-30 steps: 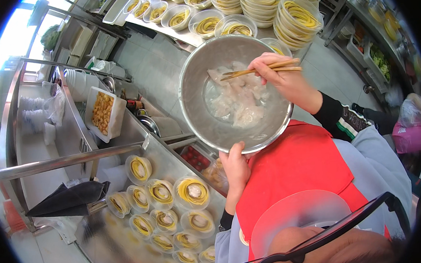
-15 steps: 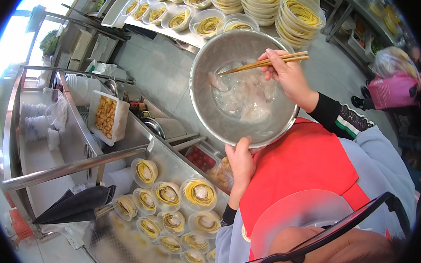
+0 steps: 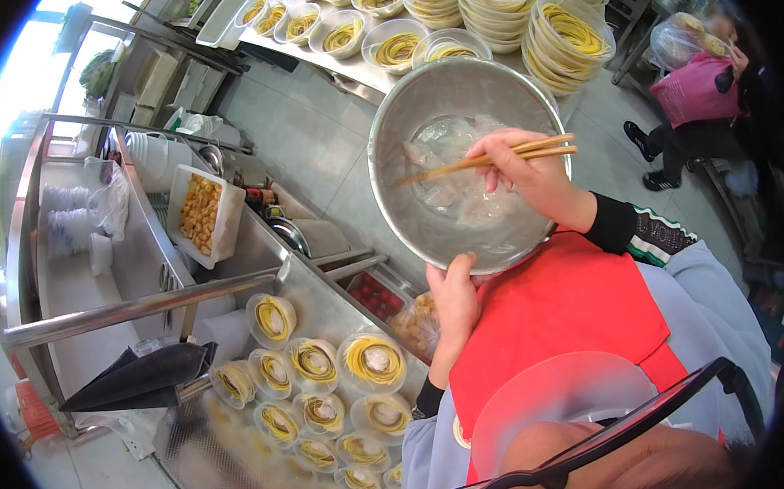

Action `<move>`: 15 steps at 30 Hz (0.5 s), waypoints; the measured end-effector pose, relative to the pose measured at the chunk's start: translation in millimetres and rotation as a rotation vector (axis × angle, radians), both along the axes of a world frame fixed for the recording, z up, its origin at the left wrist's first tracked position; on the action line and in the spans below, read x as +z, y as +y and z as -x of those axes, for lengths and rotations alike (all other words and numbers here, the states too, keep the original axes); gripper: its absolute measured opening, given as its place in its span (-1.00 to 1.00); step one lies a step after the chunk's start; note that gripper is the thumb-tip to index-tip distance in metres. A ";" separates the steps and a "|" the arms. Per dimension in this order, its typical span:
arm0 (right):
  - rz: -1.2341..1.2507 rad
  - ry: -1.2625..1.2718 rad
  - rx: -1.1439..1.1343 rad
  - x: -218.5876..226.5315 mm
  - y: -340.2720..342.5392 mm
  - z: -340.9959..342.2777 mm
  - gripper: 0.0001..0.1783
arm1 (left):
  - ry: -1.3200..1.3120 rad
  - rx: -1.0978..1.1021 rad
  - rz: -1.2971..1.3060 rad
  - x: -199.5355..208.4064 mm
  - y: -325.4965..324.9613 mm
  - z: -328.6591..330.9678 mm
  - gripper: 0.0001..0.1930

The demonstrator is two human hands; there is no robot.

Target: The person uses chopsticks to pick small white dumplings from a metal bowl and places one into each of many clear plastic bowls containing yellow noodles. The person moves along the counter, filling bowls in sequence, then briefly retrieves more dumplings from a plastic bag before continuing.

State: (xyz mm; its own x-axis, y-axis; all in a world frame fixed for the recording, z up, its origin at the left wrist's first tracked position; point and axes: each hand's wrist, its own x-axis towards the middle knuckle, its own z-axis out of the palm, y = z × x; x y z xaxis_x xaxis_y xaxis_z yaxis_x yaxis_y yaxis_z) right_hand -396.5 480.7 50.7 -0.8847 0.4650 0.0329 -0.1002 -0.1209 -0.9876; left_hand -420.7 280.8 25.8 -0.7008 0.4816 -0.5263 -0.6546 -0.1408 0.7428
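A wide steel mixing bowl (image 3: 388, 122) is tilted toward me in front of my red apron. At its near rim my left hand (image 3: 455, 296) grips the edge, thumb on top. Pale, translucent, wet pieces (image 3: 485, 207), perhaps raw meat or fish, lie in the bowl. My right hand (image 3: 533, 176) is closed round a pair of wooden chopsticks (image 3: 449, 169), whose tips are inside the bowl near its left wall. Lower left, several clear plastic bowls (image 3: 374, 359) hold coiled yellow strips; some have a pale piece in the middle.
Stacked bowls of yellow strips (image 3: 568, 32) crowd the far table. On the left are a steel rack rail (image 3: 142, 309), a white tub of orange-brown cubes (image 3: 201, 212) and a black pointed object (image 3: 142, 378). A person carrying a pink bag (image 3: 698, 90) is at right.
My right hand and the chopsticks have moved lower in the bowl. The bowl has shifted slightly right. The person with the pink bag now shows more fully, legs included.
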 end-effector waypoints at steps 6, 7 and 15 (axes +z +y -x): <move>-0.138 0.041 -0.149 -16.1 -4.9 7.1 -0.68 | -0.014 0.032 0.028 1.5 0.3 -5.2 -0.53; -0.032 0.017 -0.126 -21.7 -11.5 8.1 -0.68 | -0.022 0.036 0.032 2.7 1.0 -5.9 -0.53; 0.887 -0.264 -0.064 -56.9 -7.2 16.9 -0.62 | -0.059 0.109 0.064 -9.0 -3.9 -8.3 -0.51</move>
